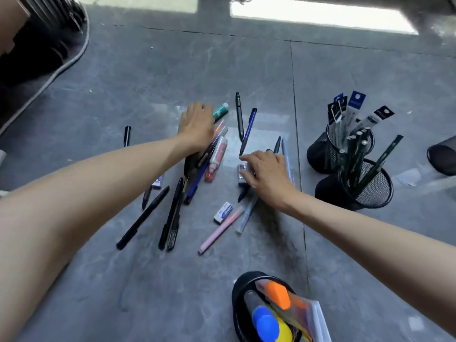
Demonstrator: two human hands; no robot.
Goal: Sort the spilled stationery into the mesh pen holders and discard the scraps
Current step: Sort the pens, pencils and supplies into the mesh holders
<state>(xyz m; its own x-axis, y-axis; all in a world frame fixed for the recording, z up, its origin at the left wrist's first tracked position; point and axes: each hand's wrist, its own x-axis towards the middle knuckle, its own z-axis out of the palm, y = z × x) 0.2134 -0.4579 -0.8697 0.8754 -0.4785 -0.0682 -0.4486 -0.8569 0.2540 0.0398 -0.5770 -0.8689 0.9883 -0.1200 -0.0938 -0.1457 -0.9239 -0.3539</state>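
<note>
While pens (pixel 143 218) litter the grey tile floor (pixel 148 70), the right hand (pixel 267 174) pinches a small box (pixel 242 170) — left hand (pixel 197 124) blurred, grip unclear.

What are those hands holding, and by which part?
The right hand pinches a small silvery block by its two ends; the left hand is too blurred to tell.

Centre: spilled pens (pixel 144 217) lie on the floor (pixel 123 292) ahead of you
Eraser (pixel 223 212): among the pens
Right: rear mesh holder (pixel 318 154) touches front mesh holder (pixel 330 193), pencils (pixel 355 166) inside
Nearest you: third holder (pixel 237 292), markers (pixel 266 324) in it
</note>
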